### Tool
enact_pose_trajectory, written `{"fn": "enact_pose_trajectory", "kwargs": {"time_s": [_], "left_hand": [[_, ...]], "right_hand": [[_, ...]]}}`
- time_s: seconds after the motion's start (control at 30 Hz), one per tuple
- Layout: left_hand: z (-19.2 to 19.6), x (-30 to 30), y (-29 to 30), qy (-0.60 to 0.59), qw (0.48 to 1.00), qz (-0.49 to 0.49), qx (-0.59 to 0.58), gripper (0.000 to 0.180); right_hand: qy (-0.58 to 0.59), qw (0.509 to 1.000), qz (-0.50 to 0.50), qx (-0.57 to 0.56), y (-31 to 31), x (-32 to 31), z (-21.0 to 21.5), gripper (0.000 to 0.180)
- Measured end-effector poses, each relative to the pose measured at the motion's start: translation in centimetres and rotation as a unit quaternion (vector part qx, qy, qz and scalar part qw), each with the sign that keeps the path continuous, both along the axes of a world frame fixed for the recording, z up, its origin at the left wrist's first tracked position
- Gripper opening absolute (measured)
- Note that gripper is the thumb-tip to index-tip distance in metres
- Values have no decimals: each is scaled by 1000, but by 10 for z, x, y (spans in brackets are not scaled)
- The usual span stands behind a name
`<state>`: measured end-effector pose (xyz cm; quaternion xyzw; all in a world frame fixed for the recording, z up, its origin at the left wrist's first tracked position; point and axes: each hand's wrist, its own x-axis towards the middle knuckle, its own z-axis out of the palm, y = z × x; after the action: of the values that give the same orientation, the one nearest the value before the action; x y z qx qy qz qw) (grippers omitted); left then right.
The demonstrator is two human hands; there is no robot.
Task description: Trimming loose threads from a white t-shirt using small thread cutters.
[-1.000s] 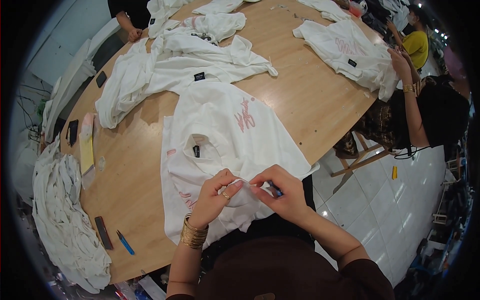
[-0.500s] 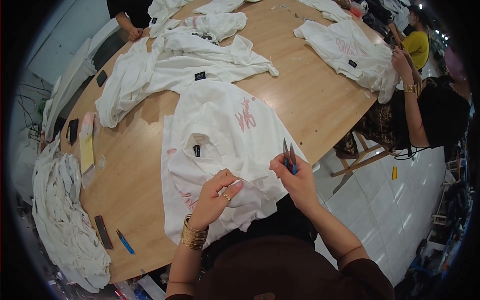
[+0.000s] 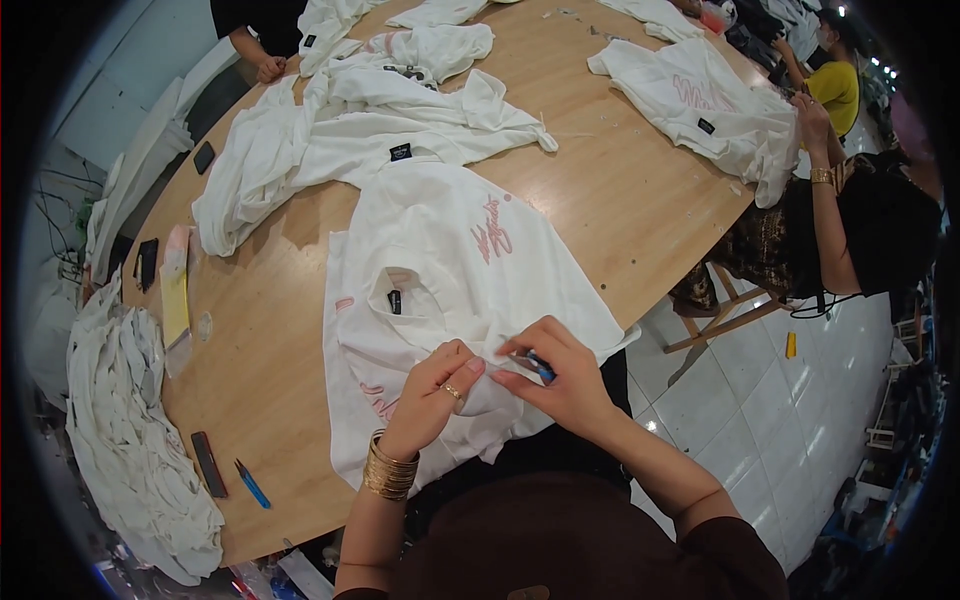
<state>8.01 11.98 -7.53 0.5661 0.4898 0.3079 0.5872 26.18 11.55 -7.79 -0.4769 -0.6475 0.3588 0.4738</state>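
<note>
A white shirt with pink script lies in front of me, its round collar and dark neck label facing up. My left hand, with a ring and stacked gold bracelets, pinches a fold of it near the table's front edge. Close beside those fingertips, my right hand is curled round small snips; only part of their blue handle shows, and the blades are hidden. The right thumb and forefinger reach the same fold of cloth.
More white shirts cover the round wooden table. A white cloth pile hangs at left, near blue tweezer-like snips and a dark bar. At right, a co-worker handles another shirt.
My right hand has moved left and down to the fold beside my left hand. The snips, earlier pointing up with blades showing, are now turned within the palm. My left hand keeps its place.
</note>
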Motion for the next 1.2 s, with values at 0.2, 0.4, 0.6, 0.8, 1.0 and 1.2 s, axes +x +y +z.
{"fn": "enact_pose_trajectory", "kwargs": {"time_s": [0.2,0.4,0.6,0.8,1.0,1.2], "left_hand": [[0,-11,6,5,997,-45,67,15],[0,-30,8,-111,987,-38,-109,14],[5,-25,7,-99,988,-32,-115,14],[12,-15,6,-32,995,-89,-36,17],[11,-12,6,-65,990,-27,-118,19],[10,-9,5,-44,994,-27,-99,18]], "right_hand": [[181,904,114,-371,7,13,2,17],[298,830,149,-447,5,14,4,18],[296,829,141,-453,2,17,1,18],[285,841,136,-439,1,13,7,17],[54,978,17,-199,-7,2,5,16],[45,992,43,-113,-11,1,11,17]]}}
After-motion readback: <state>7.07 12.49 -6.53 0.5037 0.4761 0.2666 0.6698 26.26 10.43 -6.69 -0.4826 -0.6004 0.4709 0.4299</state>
